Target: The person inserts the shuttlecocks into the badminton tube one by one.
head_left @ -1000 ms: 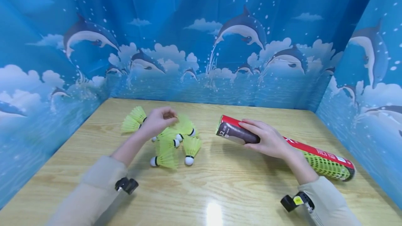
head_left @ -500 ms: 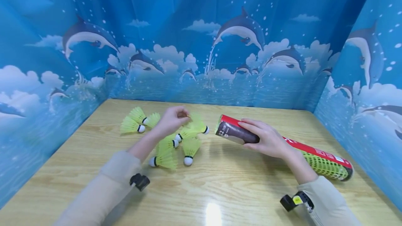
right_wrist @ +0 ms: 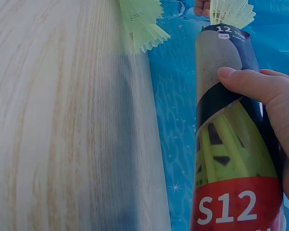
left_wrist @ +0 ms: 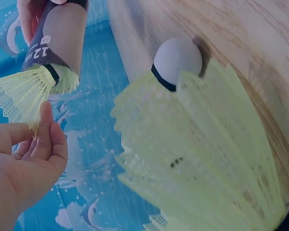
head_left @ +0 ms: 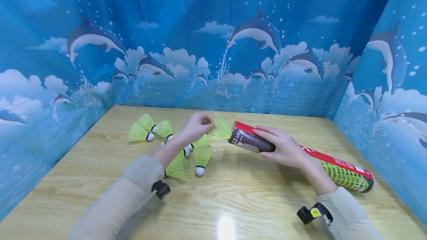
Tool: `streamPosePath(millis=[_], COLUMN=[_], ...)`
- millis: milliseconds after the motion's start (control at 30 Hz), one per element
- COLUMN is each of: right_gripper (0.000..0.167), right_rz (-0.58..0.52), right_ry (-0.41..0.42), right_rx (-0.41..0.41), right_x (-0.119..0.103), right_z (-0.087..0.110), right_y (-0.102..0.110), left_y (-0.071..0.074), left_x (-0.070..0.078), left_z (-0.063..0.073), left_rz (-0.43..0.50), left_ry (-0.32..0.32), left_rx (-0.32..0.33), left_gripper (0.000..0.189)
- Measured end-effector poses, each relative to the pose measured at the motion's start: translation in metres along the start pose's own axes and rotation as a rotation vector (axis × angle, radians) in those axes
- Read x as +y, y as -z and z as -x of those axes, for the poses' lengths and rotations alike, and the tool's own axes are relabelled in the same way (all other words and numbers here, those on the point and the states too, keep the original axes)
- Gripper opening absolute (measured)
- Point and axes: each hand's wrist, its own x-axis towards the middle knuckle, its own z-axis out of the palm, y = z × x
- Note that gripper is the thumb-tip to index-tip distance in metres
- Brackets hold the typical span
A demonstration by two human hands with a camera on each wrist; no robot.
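Yellow shuttlecock [head_left: 220, 129] pts cork-first into tube [head_left: 333, 166], axis ~L-R; L fingers [left_wrist: 45, 124] pinch skirt [left_wrist: 25, 92], R fingers [head_left: 267, 135] grip tube.

Tube [right_wrist: 226, 144] marked "S12" on red, "12" on dark

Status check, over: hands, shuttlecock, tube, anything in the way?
Left hand pinching a shuttlecock by its skirt, base at the mouth of the tube. Right hand gripping the tube. No obstruction visible there; loose shuttlecocks lie to the left.
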Motion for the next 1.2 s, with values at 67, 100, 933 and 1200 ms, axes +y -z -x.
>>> streamPosePath(millis=[67, 100, 933, 1200], right_gripper=[0.074, 0.074, 0.075, 0.075], right_rz=[-0.001, -0.002, 0.006, 0.005], right_ry=[-0.005, -0.009, 0.035, 0.035], right_rx=[-0.003, -0.005, 0.029, 0.032], right_x=[0.0, 0.0, -0.001, -0.001], right_z=[0.0, 0.0, 0.0, 0.0], right_y=[0.0, 0.0, -0.002, -0.001], left_y=[-0.004, -0.006, -0.021, -0.022], left_x=[0.001, 0.001, -0.002, 0.002], left_z=[-0.002, -0.003, -0.011, -0.012], left_rz=[-0.004, -0.002, -0.165, -0.195], left_ry=[0.004, 0.005, 0.019, 0.013], left_rx=[0.008, 0.015, 0.017, -0.011], left_gripper=[0.005, 0.005, 0.018, 0.012])
